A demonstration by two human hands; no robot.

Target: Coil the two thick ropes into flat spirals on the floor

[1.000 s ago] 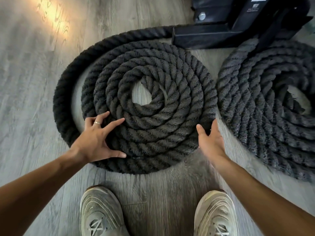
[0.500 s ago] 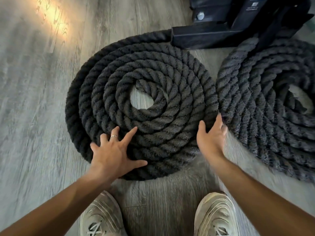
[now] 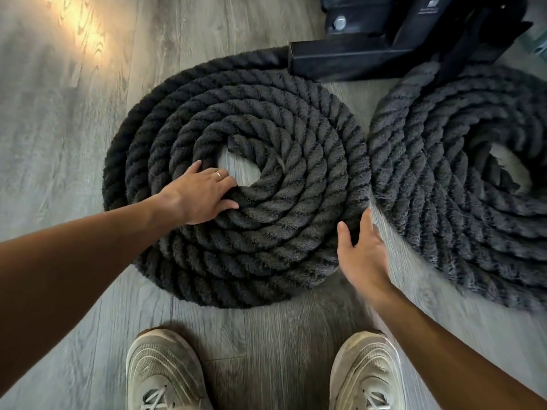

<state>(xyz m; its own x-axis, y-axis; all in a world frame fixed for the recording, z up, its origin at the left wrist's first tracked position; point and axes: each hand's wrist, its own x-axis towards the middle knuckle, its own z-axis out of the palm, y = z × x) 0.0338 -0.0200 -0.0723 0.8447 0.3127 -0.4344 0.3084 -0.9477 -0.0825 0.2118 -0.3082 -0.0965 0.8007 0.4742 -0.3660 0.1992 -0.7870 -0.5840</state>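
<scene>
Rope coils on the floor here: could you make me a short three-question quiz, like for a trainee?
1. True or false: the left hand lies flat on the left coil, fingers near its open centre.
2. Where is the right hand? A) inside the right coil B) open at the left coil's outer edge, between the two coils C) on a shoe
3. Fill in: the left coil's outer end runs up to the black metal ____.

Key: 1 true; 2 B; 3 frame.
</scene>
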